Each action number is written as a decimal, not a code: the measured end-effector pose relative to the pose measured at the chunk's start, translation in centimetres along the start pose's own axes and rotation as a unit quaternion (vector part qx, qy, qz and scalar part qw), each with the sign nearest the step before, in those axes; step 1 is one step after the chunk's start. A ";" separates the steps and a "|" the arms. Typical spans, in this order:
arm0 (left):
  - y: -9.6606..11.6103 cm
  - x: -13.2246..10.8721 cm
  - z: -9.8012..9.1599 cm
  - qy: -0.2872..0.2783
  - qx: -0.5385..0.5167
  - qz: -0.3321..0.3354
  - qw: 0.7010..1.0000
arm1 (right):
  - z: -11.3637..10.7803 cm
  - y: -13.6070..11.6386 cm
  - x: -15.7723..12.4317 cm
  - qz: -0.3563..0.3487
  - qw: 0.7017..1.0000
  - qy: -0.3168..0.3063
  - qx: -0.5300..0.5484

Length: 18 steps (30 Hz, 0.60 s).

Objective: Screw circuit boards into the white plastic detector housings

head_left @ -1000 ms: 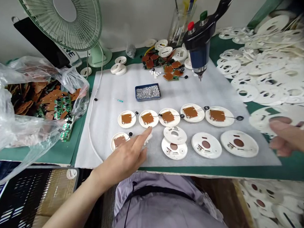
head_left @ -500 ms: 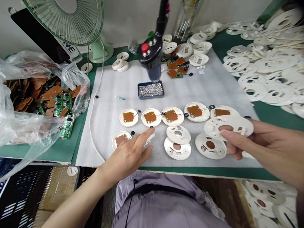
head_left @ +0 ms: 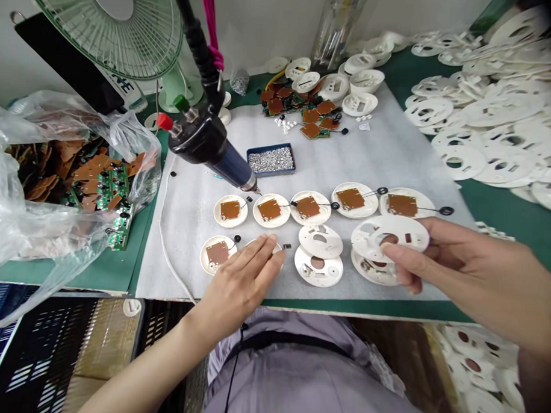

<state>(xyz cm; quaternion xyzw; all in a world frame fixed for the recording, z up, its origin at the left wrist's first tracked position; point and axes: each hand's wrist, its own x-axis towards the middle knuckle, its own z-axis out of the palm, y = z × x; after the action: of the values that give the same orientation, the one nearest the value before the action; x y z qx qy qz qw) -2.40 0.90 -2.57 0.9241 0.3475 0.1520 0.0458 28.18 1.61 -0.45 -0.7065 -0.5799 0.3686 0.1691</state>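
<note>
My left hand [head_left: 244,277] lies flat, fingers stretched, over a white round housing mostly hidden beneath it; a small black part on a wire [head_left: 286,246] sticks out beside the fingertips. Pinched between thumb and fingers of my right hand [head_left: 444,255] is a white plastic disc [head_left: 371,234] with cutouts. It is held above another white disc [head_left: 372,270] on the mat. Left of that, two white discs [head_left: 321,241] overlap. Behind the hands runs a row of round white housings with brown circuit boards [head_left: 308,206]. One more housing with a board [head_left: 217,253] sits left of my left hand.
A hanging electric screwdriver [head_left: 219,151] tilts over the row, its tip near a housing. Behind it stands a blue tray of small screws [head_left: 271,159]. White discs [head_left: 502,114] pile up at right; a plastic bag of circuit boards [head_left: 80,177] and a green fan [head_left: 174,89] are at left.
My right hand has moved left with the disc, over the disc on the mat. My left hand has flattened onto the housing. The screwdriver has swung left and tilted.
</note>
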 end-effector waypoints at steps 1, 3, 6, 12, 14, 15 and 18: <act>0.2 0.1 -0.2 -0.005 -0.018 -0.017 1.000 | -0.1 0.2 -0.2 0.006 1.000 -0.001 -0.011; 0.5 0.7 -0.6 0.018 -0.060 -0.059 0.996 | -0.3 0.4 -0.5 0.019 1.000 0.005 -0.023; 0.5 2.3 -0.8 0.038 -0.051 -0.106 0.992 | -0.1 -0.1 -1.3 0.024 1.000 0.009 0.001; 0.1 3.9 -0.8 -0.075 -0.031 -0.092 0.992 | 0.5 -2.0 -2.3 0.035 0.998 -0.041 0.018; 0.1 3.8 -1.0 -0.074 -0.020 -0.087 0.993 | 0.7 -2.2 -2.3 0.039 0.998 -0.037 0.023; 0.1 3.8 -1.1 -0.081 -0.007 -0.081 0.993 | 0.7 -2.3 -2.2 0.044 0.998 -0.027 0.028; 0.1 3.7 -1.3 -0.117 0.006 -0.067 0.991 | 0.7 -2.2 -1.8 0.038 0.997 -0.048 0.037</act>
<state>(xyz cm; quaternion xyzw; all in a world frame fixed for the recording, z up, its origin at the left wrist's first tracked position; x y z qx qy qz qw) -0.08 3.24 -0.36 0.9105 0.4018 0.0373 0.0909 26.01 0.41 1.12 -0.7026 -0.5464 0.4296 0.1524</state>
